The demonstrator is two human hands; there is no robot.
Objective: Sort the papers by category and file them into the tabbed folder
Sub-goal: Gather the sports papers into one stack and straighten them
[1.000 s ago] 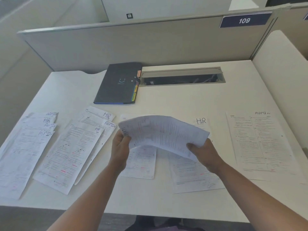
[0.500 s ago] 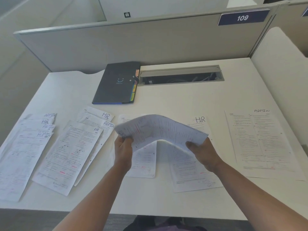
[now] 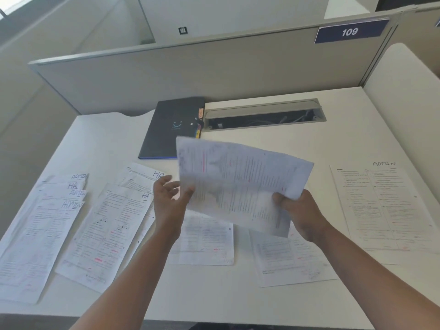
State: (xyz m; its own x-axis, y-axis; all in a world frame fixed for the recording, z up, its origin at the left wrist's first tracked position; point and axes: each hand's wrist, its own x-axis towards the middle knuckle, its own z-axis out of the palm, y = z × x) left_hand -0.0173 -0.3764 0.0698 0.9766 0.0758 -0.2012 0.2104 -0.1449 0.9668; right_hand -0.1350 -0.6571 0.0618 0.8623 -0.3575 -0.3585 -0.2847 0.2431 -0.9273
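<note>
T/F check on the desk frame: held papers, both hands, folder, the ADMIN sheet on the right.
1. The right hand has a grip on the held papers. True.
2. The left hand clamps the papers in a closed fist. False: its fingers are spread, with only the thumb side at the papers' left edge.
3. The tabbed folder lies open with papers inside. False: it lies closed at the back of the desk.
4. A sheet marked ADMIN lies flat on the desk, right of the hands. True.
5. The held papers rest flat on the desk. False: they are raised above it.
</note>
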